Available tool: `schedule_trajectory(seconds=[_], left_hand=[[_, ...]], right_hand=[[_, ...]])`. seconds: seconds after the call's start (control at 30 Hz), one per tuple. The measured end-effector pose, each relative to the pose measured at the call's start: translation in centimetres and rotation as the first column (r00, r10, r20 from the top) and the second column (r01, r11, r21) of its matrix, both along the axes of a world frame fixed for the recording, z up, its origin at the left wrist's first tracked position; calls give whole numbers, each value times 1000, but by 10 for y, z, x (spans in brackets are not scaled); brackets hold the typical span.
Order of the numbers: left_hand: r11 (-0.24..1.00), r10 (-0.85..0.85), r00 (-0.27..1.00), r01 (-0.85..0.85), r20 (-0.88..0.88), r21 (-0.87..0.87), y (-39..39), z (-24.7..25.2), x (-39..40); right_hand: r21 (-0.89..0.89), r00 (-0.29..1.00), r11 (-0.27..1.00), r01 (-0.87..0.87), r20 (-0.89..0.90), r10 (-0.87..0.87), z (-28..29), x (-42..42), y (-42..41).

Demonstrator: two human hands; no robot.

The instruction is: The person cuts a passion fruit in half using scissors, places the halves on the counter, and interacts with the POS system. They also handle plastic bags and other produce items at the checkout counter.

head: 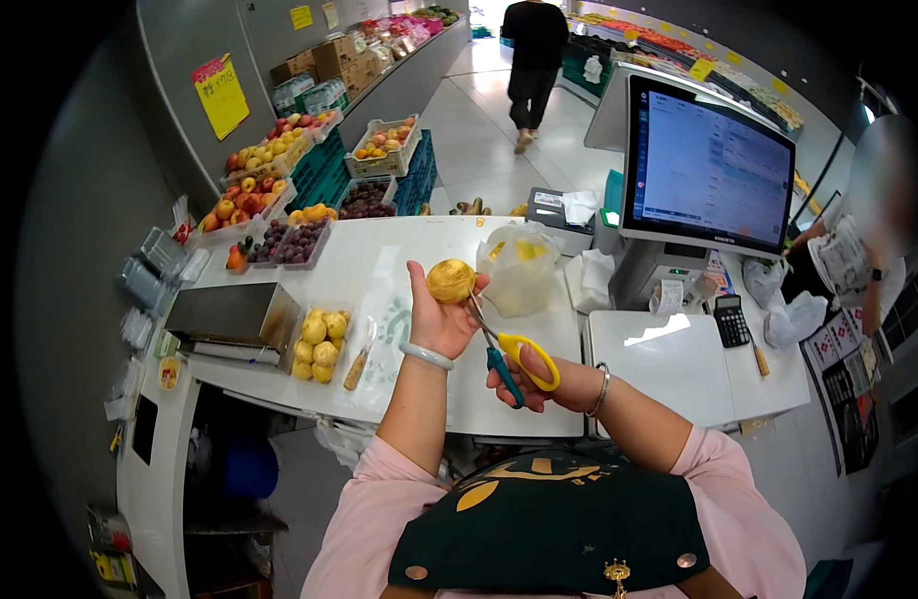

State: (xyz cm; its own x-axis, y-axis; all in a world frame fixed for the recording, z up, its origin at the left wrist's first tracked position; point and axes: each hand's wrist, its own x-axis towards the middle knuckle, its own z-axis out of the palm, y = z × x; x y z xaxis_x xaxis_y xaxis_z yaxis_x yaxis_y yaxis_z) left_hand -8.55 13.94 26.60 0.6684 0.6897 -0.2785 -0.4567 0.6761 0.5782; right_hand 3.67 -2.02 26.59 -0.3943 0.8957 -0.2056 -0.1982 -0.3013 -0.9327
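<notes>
A round yellow-brown fruit [450, 281] rests on the fingers of my left hand [445, 322], which is palm up with a pale bangle at the wrist. My right hand [537, 378] grips scissors [515, 352] with one yellow and one teal handle; their blade tips touch or nearly touch the fruit's lower right side. Behind my hands stands a translucent plastic bag [520, 281] with yellow things inside. On the white counter to the left sit a clear tub of peeled-looking yellow fruits [322, 346] and a knife with a wooden handle [356, 371].
A metal box [234, 322] and trays of plums [301, 241] stand left. Right of my hands are a white scale plate [661, 367], a monitor [709, 165], a tissue pack [590, 281] and a calculator [731, 320]. One person walks in the aisle; another is at far right.
</notes>
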Motion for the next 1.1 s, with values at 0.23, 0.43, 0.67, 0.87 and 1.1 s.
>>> schedule_trajectory(seconds=[0.23,0.43,0.67,0.87,1.1], left_hand=[[984,-173,985,173,14,30,-6,-8,-8],[940,-339,940,338,32,33,-33,-6,11],[834,-547,836,549,-51,56,-72,10,71],[662,-729,674,739,-120,127,-118,18,149],[557,-809,568,823,-152,112,-195,18,236]], right_hand=[[73,981,989,130,132,-139,-2,-25,-14],[171,897,930,325,254,-360,-16,-19,-34],[60,785,784,618,-10,-619,-12,9,-94],[-38,640,690,722,-343,-688,-2,50,-147],[-41,516,589,807,-436,-737,-8,90,-206]])
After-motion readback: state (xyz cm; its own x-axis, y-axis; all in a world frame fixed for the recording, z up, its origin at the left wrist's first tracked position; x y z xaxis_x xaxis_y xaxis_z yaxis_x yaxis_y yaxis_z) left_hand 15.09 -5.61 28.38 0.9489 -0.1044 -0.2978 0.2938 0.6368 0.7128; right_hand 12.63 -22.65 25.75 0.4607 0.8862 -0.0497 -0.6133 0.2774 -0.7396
